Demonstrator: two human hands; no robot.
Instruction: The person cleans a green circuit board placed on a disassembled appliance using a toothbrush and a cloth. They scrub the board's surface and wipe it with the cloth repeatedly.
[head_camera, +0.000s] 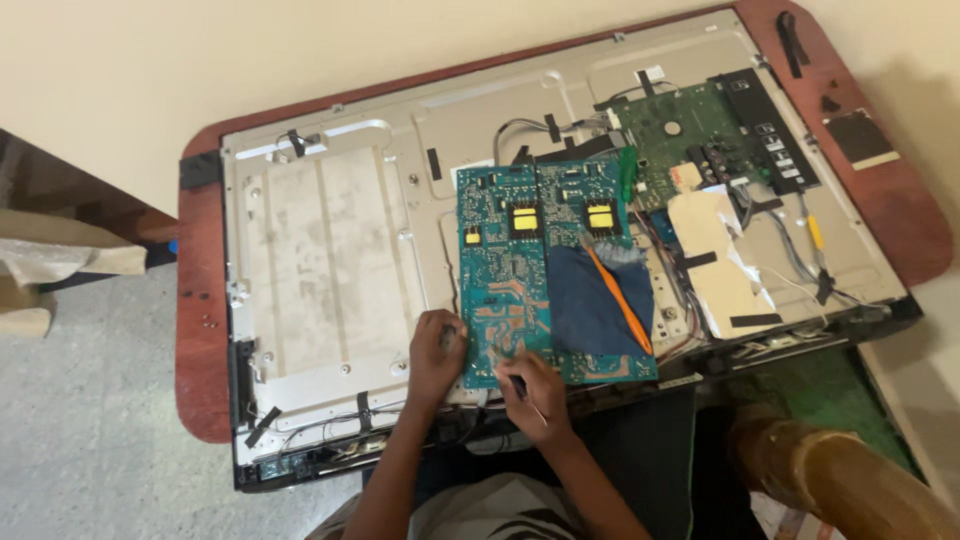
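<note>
A large teal circuit board (510, 270) lies face up on the grey metal back panel (330, 260) of an opened flat screen. My left hand (437, 352) rests on the board's lower left corner, fingers curled on its edge. My right hand (530, 392) grips a thin dark tool (522, 388) with its tip against the board's bottom edge. A dark blue cloth (590, 305) covers the board's lower right, and an orange-handled tool (620, 300) lies across it.
A second green circuit board (700, 140) sits at the panel's upper right, with cables and beige taped paper (715, 260) beside it. The panel lies on a reddish wooden table (200, 330) against a cream wall. A brown object (830, 480) is at lower right.
</note>
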